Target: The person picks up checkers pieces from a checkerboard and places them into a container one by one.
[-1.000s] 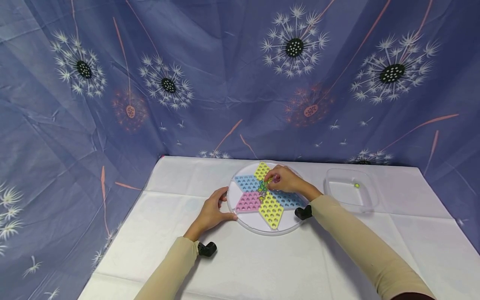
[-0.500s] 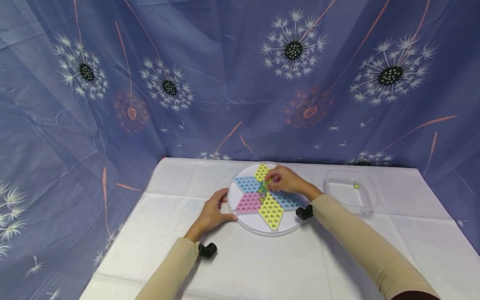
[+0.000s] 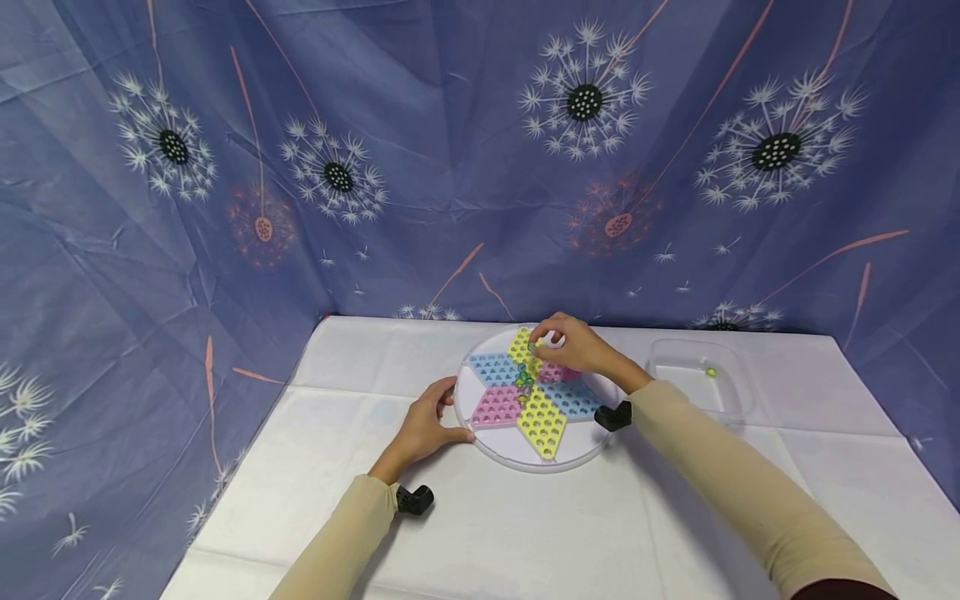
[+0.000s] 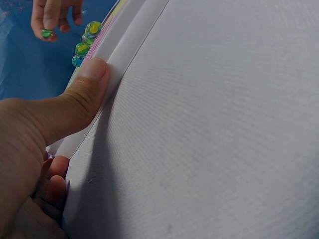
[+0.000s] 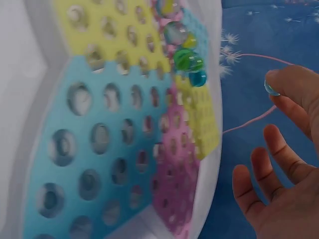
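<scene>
A round white Chinese checkers board (image 3: 497,442) with yellow, blue and pink star points lies on the table. My left hand (image 3: 423,427) holds its left rim, thumb (image 4: 82,92) on top and fingers curled at the side. Above the far part of the board, my right hand (image 3: 577,348) pinches a small glass marble (image 5: 270,88) between thumb and forefinger; its other fingers are spread loosely. Several green, yellow, blue and clear marbles (image 5: 185,59) sit in holes around the board's middle. From the head, the right hand partly covers the far right pink point.
Right of the board stands a clear plastic container (image 3: 738,379) with one yellow-green marble (image 3: 711,372) inside. White cloth (image 3: 525,533) covers the table. A blue curtain (image 3: 450,167) with a dandelion print hangs behind the table's far edge.
My right hand has lifted up and away from the board's middle with the marble between its fingertips. The left hand stays on the rim.
</scene>
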Demonstrator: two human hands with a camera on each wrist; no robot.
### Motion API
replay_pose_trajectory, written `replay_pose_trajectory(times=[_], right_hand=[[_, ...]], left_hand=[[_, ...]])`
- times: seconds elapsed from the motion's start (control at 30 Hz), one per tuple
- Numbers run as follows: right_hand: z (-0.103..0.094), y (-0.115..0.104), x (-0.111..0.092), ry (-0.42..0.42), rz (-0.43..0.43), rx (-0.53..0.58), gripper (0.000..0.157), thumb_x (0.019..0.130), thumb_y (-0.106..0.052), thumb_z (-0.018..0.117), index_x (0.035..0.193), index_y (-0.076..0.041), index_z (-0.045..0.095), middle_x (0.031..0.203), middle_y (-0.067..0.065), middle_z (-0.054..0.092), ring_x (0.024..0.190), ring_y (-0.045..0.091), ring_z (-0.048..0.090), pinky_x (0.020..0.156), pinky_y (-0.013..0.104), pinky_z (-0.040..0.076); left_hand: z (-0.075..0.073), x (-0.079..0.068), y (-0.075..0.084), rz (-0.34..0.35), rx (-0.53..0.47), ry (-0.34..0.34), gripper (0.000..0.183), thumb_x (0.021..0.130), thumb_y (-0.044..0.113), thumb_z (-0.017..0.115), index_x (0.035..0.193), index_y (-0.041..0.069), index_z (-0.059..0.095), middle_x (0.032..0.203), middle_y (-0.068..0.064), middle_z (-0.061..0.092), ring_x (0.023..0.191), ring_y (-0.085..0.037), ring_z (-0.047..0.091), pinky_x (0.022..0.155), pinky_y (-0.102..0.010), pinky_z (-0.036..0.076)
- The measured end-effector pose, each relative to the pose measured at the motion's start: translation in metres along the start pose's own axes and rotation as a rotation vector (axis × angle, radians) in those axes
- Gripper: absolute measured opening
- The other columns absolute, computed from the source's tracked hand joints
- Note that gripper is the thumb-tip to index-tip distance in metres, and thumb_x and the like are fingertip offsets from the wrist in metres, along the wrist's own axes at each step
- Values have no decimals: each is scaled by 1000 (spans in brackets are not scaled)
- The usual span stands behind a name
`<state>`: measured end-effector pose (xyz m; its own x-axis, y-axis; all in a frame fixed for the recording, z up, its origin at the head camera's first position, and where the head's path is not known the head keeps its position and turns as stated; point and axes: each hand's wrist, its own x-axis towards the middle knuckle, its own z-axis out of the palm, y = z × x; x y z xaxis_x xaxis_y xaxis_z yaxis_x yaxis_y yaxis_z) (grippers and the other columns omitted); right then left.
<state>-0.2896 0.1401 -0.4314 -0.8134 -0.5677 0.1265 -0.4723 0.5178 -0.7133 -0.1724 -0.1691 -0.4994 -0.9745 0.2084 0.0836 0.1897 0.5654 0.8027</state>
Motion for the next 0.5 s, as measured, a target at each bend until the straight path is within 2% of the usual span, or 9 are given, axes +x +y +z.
replay_pose_trajectory(times=[0.17, 0.5], right_hand=[[-9, -10, 3, 29, -5, -2, 18, 94, -20, 77, 112, -16, 76, 118, 14, 61, 101, 30, 57, 86, 46, 53], [-15, -19, 5, 32, 15, 8, 18, 95, -20, 76, 112, -14, 76, 122, 21, 58, 99, 34, 51, 83, 44, 49]], left_hand=[[0, 0, -1, 4, -15, -3, 102, 69, 17, 98, 153, 1, 43, 115, -9, 56, 97, -20, 49, 83, -31, 43], [-1, 0, -2, 8, -8, -4, 102, 68, 18, 98, 154, 2, 43, 117, -9, 57, 98, -20, 50, 83, -31, 44]])
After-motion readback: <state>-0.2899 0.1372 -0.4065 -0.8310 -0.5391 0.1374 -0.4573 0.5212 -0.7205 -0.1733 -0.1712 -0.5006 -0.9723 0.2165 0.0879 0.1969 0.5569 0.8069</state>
